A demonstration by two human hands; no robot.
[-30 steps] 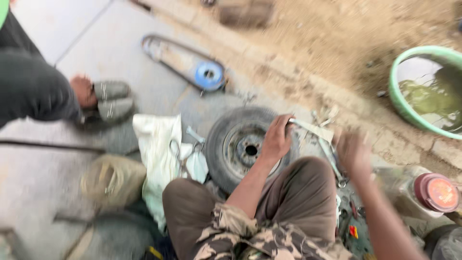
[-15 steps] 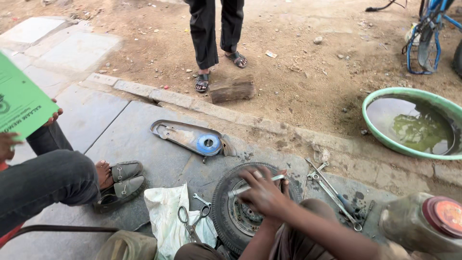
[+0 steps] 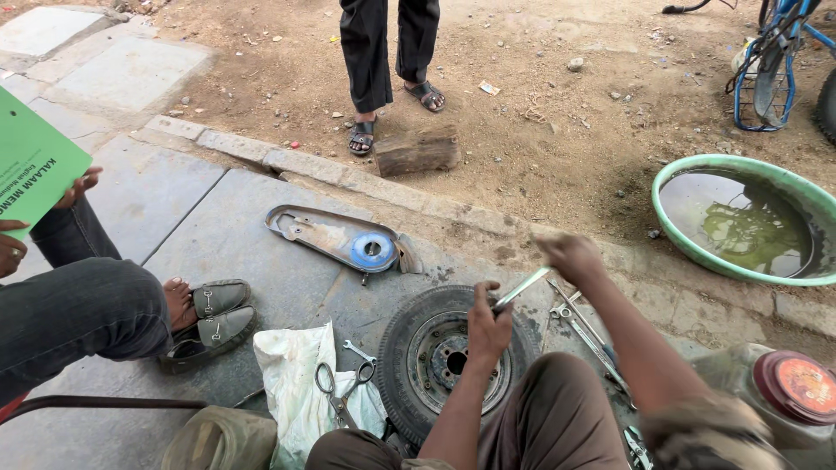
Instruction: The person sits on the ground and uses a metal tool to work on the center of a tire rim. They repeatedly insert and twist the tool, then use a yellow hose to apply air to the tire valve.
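Metal lever [image 3: 521, 290], two hands, one tyre [image 3: 409, 335]

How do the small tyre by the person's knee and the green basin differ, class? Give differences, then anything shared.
The tyre is black rubber around a metal hub; the basin is green and looks the wider of the two. The tyre lies on the paving, with the left hand on its rim; the basin sits on the dirt, untouched, holding murky water. Both are round.

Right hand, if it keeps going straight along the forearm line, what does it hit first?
The right hand points up and away, toward the stone curb; nothing shows in between. Beyond that is bare dirt. Depth is unclear, so this is a rough read.
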